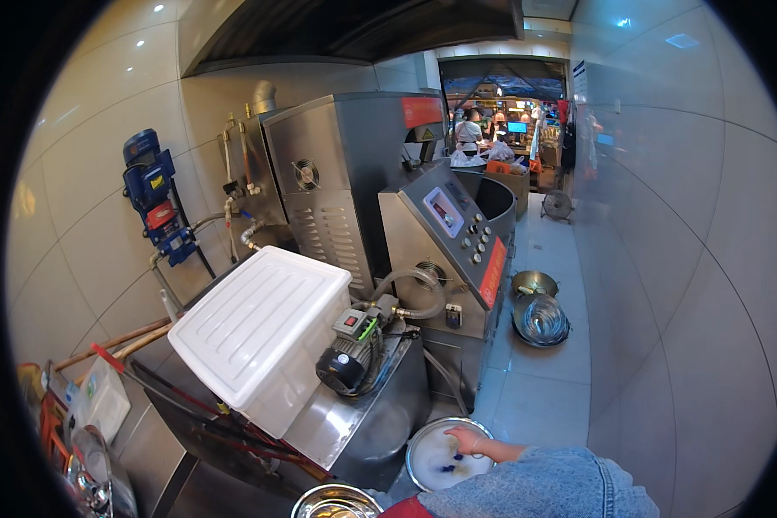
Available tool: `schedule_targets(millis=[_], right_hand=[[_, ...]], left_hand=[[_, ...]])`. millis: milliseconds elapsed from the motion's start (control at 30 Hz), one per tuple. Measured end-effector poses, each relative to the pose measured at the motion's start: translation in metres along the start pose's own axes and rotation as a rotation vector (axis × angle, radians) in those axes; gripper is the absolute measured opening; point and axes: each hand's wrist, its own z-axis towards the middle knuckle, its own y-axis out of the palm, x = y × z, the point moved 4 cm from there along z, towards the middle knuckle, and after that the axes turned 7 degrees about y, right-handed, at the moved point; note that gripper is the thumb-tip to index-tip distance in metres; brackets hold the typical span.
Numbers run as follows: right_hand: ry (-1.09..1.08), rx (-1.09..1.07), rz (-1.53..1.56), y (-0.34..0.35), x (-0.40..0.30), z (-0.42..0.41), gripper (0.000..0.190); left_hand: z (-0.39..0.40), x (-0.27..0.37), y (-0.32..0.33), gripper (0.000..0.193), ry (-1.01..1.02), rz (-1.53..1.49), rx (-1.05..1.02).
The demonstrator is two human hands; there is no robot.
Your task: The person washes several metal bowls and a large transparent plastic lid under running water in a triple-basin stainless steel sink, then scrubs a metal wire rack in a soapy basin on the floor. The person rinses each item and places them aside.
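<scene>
My right hand (464, 440), below a denim sleeve, reaches into a round metal basin (413, 456) on the floor. White suds or a white filling (434, 453) with dark blue and yellowish patches lie in the basin, and the fingertips touch this surface. Whether the fingers hold anything cannot be seen. A second shiny metal bowl (337, 504) is at the bottom edge, left of the basin. My left hand is out of view.
A white lidded plastic box (265, 317) and an electric motor pump (346, 362) stand on a steel surface at the left. Beyond is a steel machine with a control panel (456, 220). Metal pans (540, 320) and a floor fan (557, 204) stand along the aisle. People are at the far opening.
</scene>
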Motion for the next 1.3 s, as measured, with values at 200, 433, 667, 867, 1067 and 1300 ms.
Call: schedule_targets(millis=[200,433,667,867,1067,1300], right_hand=[[-0.373,-0.139,0.575,-0.163,-0.166,0.021,0.038],[-1.134,-0.207,0.501,-0.388,-0.326,-0.124,0.075],[-1.830,-0.164,0.190,-0.429,-0.386,-0.212,0.026],[-1.941,-0.212,0.148,-0.424,-0.399,-0.231,0.030],[-1.986,-0.246,0.199,-0.404,-0.416,-0.212,0.035],[-1.619,-0.253,0.413,-0.287,-0.438,-0.121,0.041]], left_hand=[[-0.015,0.001,-0.017,0.047,-0.044,0.017,0.029],[-0.001,-0.010,-0.008,0.048,-0.006,0.043,0.001],[-0.028,-0.012,-0.015,0.047,0.039,0.149,0.073],[-0.035,-0.004,0.001,0.047,0.445,0.560,0.284],[-0.024,0.016,-0.014,0.050,-0.183,0.037,-0.107],[-0.082,0.087,-0.047,0.050,-0.425,0.041,0.191]])
